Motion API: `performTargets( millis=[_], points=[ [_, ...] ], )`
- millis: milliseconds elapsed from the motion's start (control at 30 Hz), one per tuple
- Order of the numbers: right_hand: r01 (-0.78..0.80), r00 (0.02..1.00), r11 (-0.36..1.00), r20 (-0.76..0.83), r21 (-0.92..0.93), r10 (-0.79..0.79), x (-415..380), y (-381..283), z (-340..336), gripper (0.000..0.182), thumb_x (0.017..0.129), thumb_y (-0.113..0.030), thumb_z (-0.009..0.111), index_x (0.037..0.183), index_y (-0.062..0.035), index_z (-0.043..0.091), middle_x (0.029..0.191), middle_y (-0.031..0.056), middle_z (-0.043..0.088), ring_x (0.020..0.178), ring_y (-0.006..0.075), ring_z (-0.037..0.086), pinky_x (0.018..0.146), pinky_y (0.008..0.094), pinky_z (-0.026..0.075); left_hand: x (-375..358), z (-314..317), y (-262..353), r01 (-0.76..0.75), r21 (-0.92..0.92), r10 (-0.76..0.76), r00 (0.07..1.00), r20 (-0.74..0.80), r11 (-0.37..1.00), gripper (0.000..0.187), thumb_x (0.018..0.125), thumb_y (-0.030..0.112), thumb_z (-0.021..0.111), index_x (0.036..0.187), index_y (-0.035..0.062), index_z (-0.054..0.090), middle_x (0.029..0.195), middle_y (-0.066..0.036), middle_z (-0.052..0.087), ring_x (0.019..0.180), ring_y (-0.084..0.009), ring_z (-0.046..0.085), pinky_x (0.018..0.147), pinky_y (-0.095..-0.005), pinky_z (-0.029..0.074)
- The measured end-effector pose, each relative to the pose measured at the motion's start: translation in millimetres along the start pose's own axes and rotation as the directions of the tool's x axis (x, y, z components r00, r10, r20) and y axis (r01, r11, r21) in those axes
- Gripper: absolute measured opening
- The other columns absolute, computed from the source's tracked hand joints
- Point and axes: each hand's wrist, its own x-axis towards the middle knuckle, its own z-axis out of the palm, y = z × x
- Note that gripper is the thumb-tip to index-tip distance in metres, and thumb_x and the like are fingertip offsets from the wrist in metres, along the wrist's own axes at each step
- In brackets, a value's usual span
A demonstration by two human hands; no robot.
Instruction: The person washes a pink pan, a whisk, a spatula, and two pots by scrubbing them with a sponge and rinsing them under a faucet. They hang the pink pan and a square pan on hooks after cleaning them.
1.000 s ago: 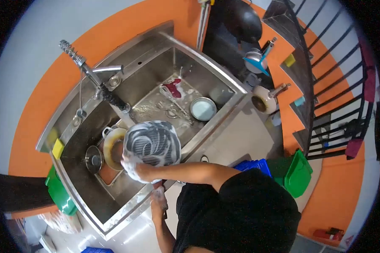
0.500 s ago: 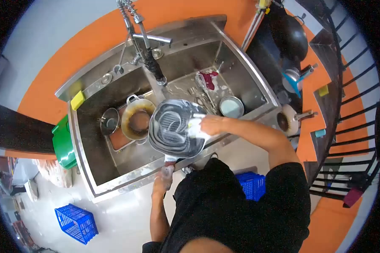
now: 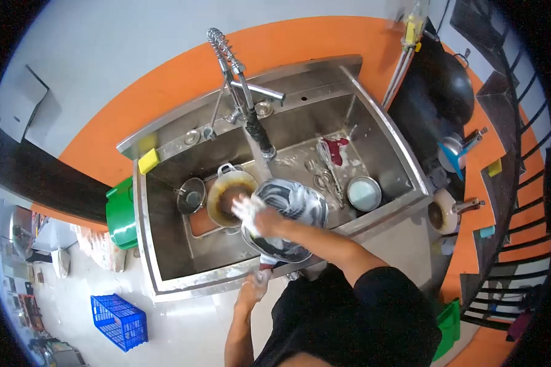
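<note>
A dark, square-cornered grill pan (image 3: 294, 207), smeared with white suds, tilts over the front edge of the steel sink. My left hand (image 3: 257, 284) is closed around its handle below the rim. Thick lather covers my right hand (image 3: 260, 220), which is at the pan's left side; whatever its fingers press is hidden in the foam. Just beyond that hand, a two-handled pot (image 3: 234, 183) with brownish liquid stands in the left basin. Beside the pot is a small metal pan (image 3: 192, 194).
The right basin holds a round metal container (image 3: 364, 194) of whitish liquid, utensils (image 3: 327, 174) and a dark red cloth (image 3: 335, 150). A spring faucet (image 3: 251, 104) hangs over the divider. A yellow sponge (image 3: 148, 161) sits on the left rim. A blue crate (image 3: 119, 321) stands on the floor.
My right hand has swept from the pan's right side to its left side. My left hand keeps the handle. The view has shifted, so the sink appears lower and farther right.
</note>
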Motion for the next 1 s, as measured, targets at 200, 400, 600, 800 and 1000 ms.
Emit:
performTargets(
  millis=[200, 400, 600, 800, 1000],
  points=[
    [-0.495, 0.809, 0.842, 0.240, -0.215, 0.537, -38, 83, -18, 0.014, 0.073, -0.011, 0.055, 0.071, -0.0054, 0.068, 0.080, 0.0123, 0.067, 0.078, 0.0282, 0.065, 0.069, 0.0427, 0.052, -12, -3, -5, 0.141, 0.095, -0.135, 0.988, -0.075, 0.985, 0.046, 0.085, 0.047, 0.046, 0.096, 0.0060, 0.063, 0.098, -0.028, 0.059, 0.095, -0.0449, 0.055, 0.083, -0.0471, 0.043],
    [-0.843, 0.524, 0.538, 0.253, 0.014, 0.813, -112, 85, -42, 0.019, 0.077, -0.010, 0.055, 0.087, 0.0030, 0.063, 0.089, 0.0235, 0.063, 0.081, 0.0351, 0.063, 0.071, 0.0447, 0.050, -15, -25, 8, 0.004, 0.233, 0.045, 0.977, -0.207, 0.972, 0.039, 0.085, 0.040, 0.051, 0.086, 0.0041, 0.065, 0.084, -0.025, 0.062, 0.085, -0.0393, 0.060, 0.072, -0.0459, 0.048],
    [-0.729, 0.466, 0.555, -0.303, 0.400, 0.831, -108, 105, -80, 0.036, 0.082, -0.018, 0.058, 0.110, 0.0031, 0.051, 0.088, 0.0235, 0.061, 0.080, 0.0366, 0.061, 0.071, 0.0433, 0.049, -25, -73, 82, -0.263, 0.358, 0.395, 0.841, -0.370, 0.896, 0.027, 0.081, 0.023, 0.054, 0.098, 0.0029, 0.056, 0.070, -0.025, 0.061, 0.063, -0.0411, 0.060, 0.058, -0.0494, 0.048],
    [0.413, 0.173, -0.324, 0.276, 0.851, 0.946, -137, 127, -153, 0.027, 0.087, -0.022, 0.052, 0.103, -0.0005, 0.052, 0.090, 0.0103, 0.060, 0.081, 0.0235, 0.062, 0.068, 0.0356, 0.055, 3, -52, 127, -0.338, 0.540, 0.607, 0.647, -0.461, 0.771, 0.032, 0.080, 0.019, 0.054, 0.108, 0.0032, 0.053, 0.065, -0.021, 0.061, 0.057, -0.0383, 0.060, 0.053, -0.0480, 0.048],
    [0.614, 0.624, -0.447, -0.053, 0.650, 0.779, -164, 105, -228, 0.024, 0.088, -0.022, 0.051, 0.098, -0.0022, 0.059, 0.084, 0.0076, 0.064, 0.072, 0.0147, 0.063, 0.059, 0.0227, 0.053, 29, -33, 180, -0.220, 0.458, 0.463, 0.711, -0.529, 0.861, 0.027, 0.078, 0.011, 0.055, 0.104, 0.0073, 0.051, 0.088, -0.017, 0.059, 0.076, -0.0357, 0.061, 0.065, -0.0470, 0.049]
  ],
)
